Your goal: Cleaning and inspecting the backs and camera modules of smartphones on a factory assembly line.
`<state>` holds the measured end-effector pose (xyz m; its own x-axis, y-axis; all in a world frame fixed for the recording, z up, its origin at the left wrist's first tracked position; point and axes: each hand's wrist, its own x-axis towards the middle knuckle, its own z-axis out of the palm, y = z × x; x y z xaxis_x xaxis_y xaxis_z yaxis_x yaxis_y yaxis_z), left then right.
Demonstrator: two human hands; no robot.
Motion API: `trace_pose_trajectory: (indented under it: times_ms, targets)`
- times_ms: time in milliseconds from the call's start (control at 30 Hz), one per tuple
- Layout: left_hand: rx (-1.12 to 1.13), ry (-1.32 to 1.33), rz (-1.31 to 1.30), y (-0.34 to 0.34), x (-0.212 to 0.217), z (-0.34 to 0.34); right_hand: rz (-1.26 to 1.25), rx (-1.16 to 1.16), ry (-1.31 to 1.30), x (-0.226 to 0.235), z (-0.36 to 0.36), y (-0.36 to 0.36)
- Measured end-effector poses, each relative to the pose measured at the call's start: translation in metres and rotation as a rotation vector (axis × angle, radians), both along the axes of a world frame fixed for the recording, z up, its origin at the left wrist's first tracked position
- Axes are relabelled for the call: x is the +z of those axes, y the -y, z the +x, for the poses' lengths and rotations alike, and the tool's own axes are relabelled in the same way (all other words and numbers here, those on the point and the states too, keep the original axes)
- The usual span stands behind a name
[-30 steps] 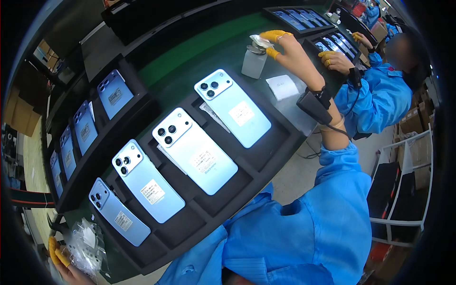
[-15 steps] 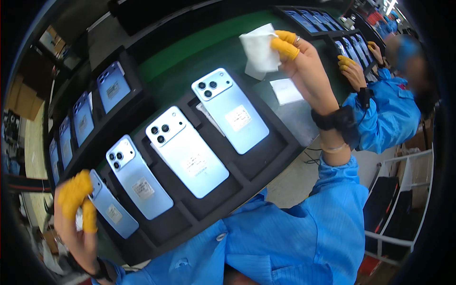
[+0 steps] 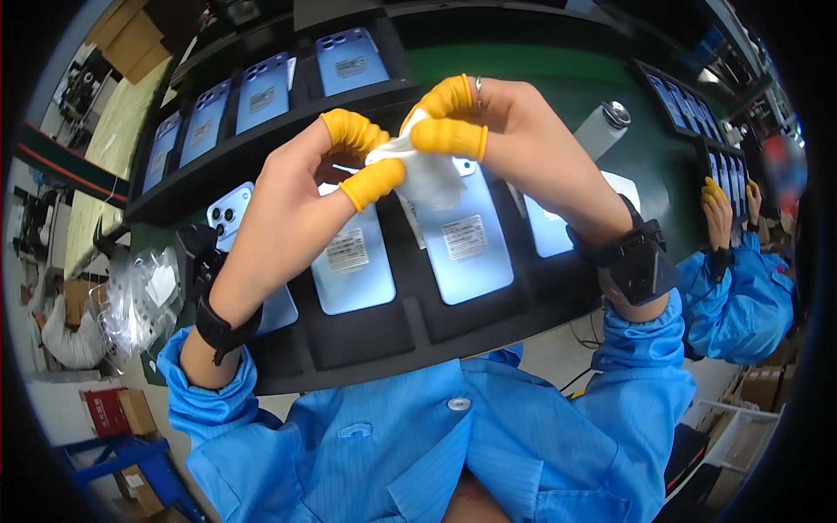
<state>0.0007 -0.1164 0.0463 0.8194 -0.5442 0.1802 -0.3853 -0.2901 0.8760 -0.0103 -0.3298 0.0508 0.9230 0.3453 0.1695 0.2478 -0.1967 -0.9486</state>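
Note:
Above a black tray, a white wipe hangs between my two hands. Yellow finger cots cover the thumb and fingers of my left hand, which pinches the wipe's left edge. Opposite it, my right hand, with similar cots, grips the top of the wipe. Light blue phones lie back up in the tray, each with a white label visible on those not covered. The wipe hides the upper part of the middle phone. My left hand and forearm partly cover the phone beside it and the leftmost phone.
Behind is a second black tray with several blue phones. A bottle with a metal top stands at the right. Further right, a co-worker in blue handles another phone tray. Clear plastic bags hang at the left.
My left hand has left the leftmost phone and come up to the wipe. The right hand has brought the wipe over the tray. The view has turned.

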Motion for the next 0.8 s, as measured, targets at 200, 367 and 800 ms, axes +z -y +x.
trace_pose_trajectory:
  times_ms: [200,367,800]
  targets:
    - [0.018,-0.008,-0.079,-0.013,-0.002,0.009,0.187,0.007,-0.098,-0.024,0.008,-0.010]
    - [0.015,0.179,-0.278,-0.003,-0.011,0.003,0.585,0.149,-0.386,-0.041,0.006,-0.001]
    - [-0.283,-0.086,-0.321,-0.017,-0.015,0.019,0.440,-0.042,-0.191,-0.038,0.001,0.000]
